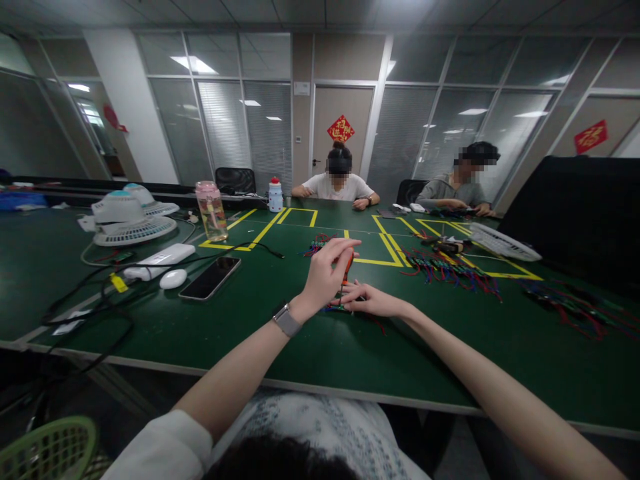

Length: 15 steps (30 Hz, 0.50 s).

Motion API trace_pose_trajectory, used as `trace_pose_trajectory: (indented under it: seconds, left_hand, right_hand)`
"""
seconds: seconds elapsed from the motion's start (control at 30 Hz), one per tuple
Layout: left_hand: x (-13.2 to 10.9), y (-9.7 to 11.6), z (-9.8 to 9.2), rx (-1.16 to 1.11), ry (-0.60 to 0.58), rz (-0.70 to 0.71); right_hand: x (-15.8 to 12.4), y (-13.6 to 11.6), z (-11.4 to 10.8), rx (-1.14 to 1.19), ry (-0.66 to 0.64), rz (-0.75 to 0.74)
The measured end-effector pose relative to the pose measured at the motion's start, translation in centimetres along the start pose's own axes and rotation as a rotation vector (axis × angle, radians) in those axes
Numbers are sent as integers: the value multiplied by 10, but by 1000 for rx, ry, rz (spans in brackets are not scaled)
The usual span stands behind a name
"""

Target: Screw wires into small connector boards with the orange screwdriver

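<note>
My left hand [326, 272] is raised over the green table [280, 333], fingers closed round the orange handle of a small screwdriver [348, 265] that points down. My right hand [370, 300] lies low on the table just right of it, fingers pressed on a small green terminal block with coloured wires [336, 307]. The tool's tip meets that part between the two hands. A grey watch sits on my left wrist.
A black phone [211, 278], white mouse [173, 279], power strip [159, 261] and cables lie to the left, with fans [131, 220] and a pink bottle [212, 211] behind. Bundles of coloured wires [450, 268] lie to the right. Two people sit across the table.
</note>
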<state>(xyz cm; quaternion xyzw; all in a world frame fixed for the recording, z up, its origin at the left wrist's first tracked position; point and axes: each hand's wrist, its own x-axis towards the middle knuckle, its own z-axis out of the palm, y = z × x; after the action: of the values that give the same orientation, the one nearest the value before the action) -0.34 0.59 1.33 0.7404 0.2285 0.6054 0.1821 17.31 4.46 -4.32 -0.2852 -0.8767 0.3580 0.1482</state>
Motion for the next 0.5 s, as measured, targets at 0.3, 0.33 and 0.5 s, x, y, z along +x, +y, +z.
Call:
trace_pose_trajectory:
  seconds: [0.3,0.33,0.5]
  left_hand:
    - [0,-2,0,-132,-13,-91]
    - [0,-2,0,-130,-18,-90]
    - [0,-4,0,-118,-14,-77]
  right_hand:
    - [-5,-4,9,-13,92,-34]
    - [-5,-4,11,-13,123,-35]
    - [-3,-1,19,8,267,-30]
